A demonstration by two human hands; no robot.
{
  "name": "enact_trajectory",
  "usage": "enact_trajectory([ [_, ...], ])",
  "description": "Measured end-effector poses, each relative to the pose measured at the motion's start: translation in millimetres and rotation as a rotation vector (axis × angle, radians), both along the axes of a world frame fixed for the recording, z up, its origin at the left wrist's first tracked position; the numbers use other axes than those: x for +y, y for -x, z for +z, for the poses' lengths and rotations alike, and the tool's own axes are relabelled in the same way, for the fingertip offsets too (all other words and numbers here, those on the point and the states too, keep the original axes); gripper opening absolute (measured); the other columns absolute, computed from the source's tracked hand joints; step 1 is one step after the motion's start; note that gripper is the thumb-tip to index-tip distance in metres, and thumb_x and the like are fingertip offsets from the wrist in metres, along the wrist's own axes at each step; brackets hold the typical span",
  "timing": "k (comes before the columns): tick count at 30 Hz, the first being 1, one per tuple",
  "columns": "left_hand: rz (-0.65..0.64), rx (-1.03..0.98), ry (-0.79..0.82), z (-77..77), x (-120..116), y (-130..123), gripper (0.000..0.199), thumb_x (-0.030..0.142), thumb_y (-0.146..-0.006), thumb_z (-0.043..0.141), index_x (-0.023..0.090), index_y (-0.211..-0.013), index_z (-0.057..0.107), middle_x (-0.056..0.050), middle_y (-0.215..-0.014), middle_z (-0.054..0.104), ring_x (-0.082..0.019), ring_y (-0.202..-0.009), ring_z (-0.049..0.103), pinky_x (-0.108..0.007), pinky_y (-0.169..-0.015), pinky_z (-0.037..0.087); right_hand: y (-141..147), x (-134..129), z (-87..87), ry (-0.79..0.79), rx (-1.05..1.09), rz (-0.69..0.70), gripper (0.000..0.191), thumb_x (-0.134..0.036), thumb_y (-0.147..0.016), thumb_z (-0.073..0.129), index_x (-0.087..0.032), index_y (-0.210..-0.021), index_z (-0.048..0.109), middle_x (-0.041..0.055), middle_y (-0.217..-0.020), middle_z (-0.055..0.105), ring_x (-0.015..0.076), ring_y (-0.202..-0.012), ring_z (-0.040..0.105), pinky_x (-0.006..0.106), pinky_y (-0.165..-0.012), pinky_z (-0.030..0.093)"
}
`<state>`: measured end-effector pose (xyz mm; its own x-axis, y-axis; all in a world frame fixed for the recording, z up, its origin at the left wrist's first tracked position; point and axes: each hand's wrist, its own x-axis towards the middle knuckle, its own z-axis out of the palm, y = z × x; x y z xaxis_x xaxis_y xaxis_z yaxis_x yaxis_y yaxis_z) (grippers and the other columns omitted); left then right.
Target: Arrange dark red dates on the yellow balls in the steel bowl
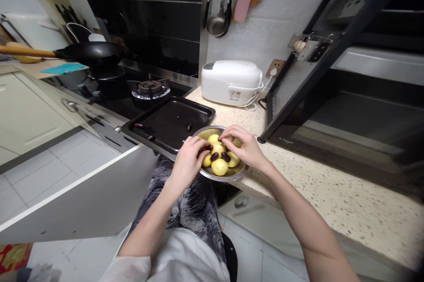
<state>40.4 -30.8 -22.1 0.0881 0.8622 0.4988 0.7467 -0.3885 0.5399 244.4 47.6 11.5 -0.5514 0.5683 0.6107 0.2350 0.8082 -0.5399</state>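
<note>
A metal bowl (239, 175) at the counter's front edge holds several round yellow balls (219, 167), with small dark purple oval pieces (225, 156) lying on top of them. My left hand (189, 160) reaches over the bowl's left side, its thumb and fingers closed around a dark oval piece (207, 147). From the right comes my right hand (243, 143), pinching at another dark piece near the bowl's far side; the fingertips mostly cover it. Whether the yellow balls are dough or fruit I cannot tell.
A black baking tray (165, 118) with a few dark oval pieces sits left of the bowl, by the gas burner (150, 88). Behind stands a white rice cooker (232, 81); an oven (357, 118) with its door raised is at right. An open drawer (99, 198) juts out at left.
</note>
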Motion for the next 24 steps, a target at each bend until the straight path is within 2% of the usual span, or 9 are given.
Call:
enact_trajectory([
  [3,-0.007,-0.046,-0.027,1.3,-1.3,-1.2,0.017,0.016,-0.098,0.059,0.020,-0.112,0.068,-0.007,-0.110,0.068,-0.025,-0.103,0.058,-0.040,-0.095,0.049,0.0,0.0,0.4,-0.001,0.002,0.000,0.011,-0.017,-0.095,0.062,-0.024,-0.092,0.070,0.0048,-0.094,0.072,0.0217,-0.091,0.066,0.040,-0.085,0.054],
  [6,-0.029,-0.148,-0.091,4.5,-4.9,-3.5,0.030,0.011,-0.098,0.048,0.021,-0.124,0.061,-0.008,-0.118,0.065,-0.024,-0.110,0.057,-0.042,-0.100,0.047,0.0,-0.4,0.9,0.000,0.007,-0.006,0.010,-0.019,-0.096,0.062,-0.023,-0.091,0.070,0.0049,-0.094,0.072,0.0215,-0.091,0.066,0.039,-0.083,0.054],
  [10,-0.026,-0.294,-0.135,5.8,-7.9,-5.4,0.048,0.003,-0.088,0.041,0.020,-0.132,0.051,-0.011,-0.129,0.059,-0.023,-0.119,0.055,-0.043,-0.106,0.046,0.1,-0.8,0.9,0.004,0.012,-0.019,0.010,-0.020,-0.096,0.062,-0.023,-0.091,0.070,0.0050,-0.094,0.072,0.0212,-0.091,0.066,0.038,-0.081,0.055],
  [14,0.000,-0.389,-0.136,0.6,-2.8,-4.6,0.045,0.005,-0.092,0.040,0.021,-0.134,0.047,-0.012,-0.131,0.057,-0.021,-0.122,0.058,-0.042,-0.109,0.048,0.4,-0.3,0.4,0.003,0.016,-0.035,0.011,-0.023,-0.097,0.062,-0.023,-0.091,0.071,0.0051,-0.093,0.073,0.0209,-0.088,0.066,0.037,-0.076,0.054],
  [18,-0.002,-0.494,-0.094,-7.2,5.6,-3.4,0.031,0.014,-0.098,0.049,0.022,-0.127,0.046,-0.012,-0.127,0.060,-0.021,-0.124,0.063,-0.041,-0.107,0.052,0.7,0.0,0.2,-0.008,0.016,-0.046,0.011,-0.023,-0.097,0.062,-0.023,-0.091,0.071,0.0052,-0.092,0.073,0.0209,-0.087,0.065,0.038,-0.077,0.053],
  [21,0.007,-0.601,-0.082,-8.3,9.8,-2.4,0.028,0.019,-0.093,0.063,0.022,-0.117,0.047,-0.009,-0.115,0.063,-0.022,-0.118,0.068,-0.038,-0.100,0.058,0.6,0.1,0.2,-0.011,0.021,-0.053,0.011,-0.023,-0.097,0.062,-0.023,-0.090,0.071,0.0052,-0.092,0.074,0.0213,-0.088,0.066,0.038,-0.078,0.053],
  [24,0.024,-0.600,-0.098,-2.6,13.1,0.1,0.029,0.020,-0.086,0.074,0.022,-0.105,0.052,-0.003,-0.099,0.066,-0.020,-0.102,0.073,-0.035,-0.092,0.060,0.2,0.5,0.0,-0.021,0.034,-0.058,0.011,-0.022,-0.097,0.062,-0.023,-0.090,0.071,0.0052,-0.091,0.073,0.0212,-0.088,0.066,0.038,-0.080,0.053],
])
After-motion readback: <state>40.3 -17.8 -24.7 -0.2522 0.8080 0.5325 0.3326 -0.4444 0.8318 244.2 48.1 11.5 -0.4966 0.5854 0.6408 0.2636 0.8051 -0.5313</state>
